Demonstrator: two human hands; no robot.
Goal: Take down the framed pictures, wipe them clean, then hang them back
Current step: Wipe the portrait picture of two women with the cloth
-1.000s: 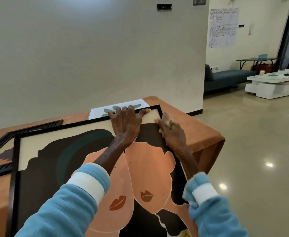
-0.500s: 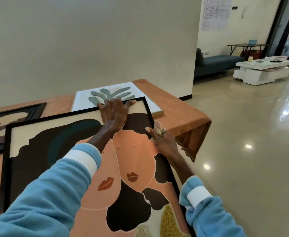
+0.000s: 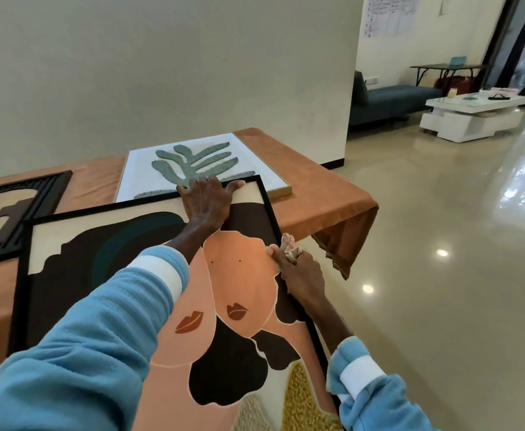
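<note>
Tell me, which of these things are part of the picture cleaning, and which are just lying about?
In the job: faces picture, left hand resting on its top edge; cloth gripped in the right hand at its right edge; leaf picture and dark-framed picture beside it.
Just lying about: blue sofa, white coffee table, wall chart, dark desk.

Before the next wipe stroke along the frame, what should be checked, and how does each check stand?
1. Left hand pressing flat on the black-framed picture near its top edge: ok.
2. Right hand gripping the cloth: ok.
3. Cloth touching the right frame edge: cannot tell, the hand hides it.
4. Picture clear of the leaf picture: not ok, its top edge overlaps it.
5. Picture's near end supported by the table: cannot tell, out of view.
</note>
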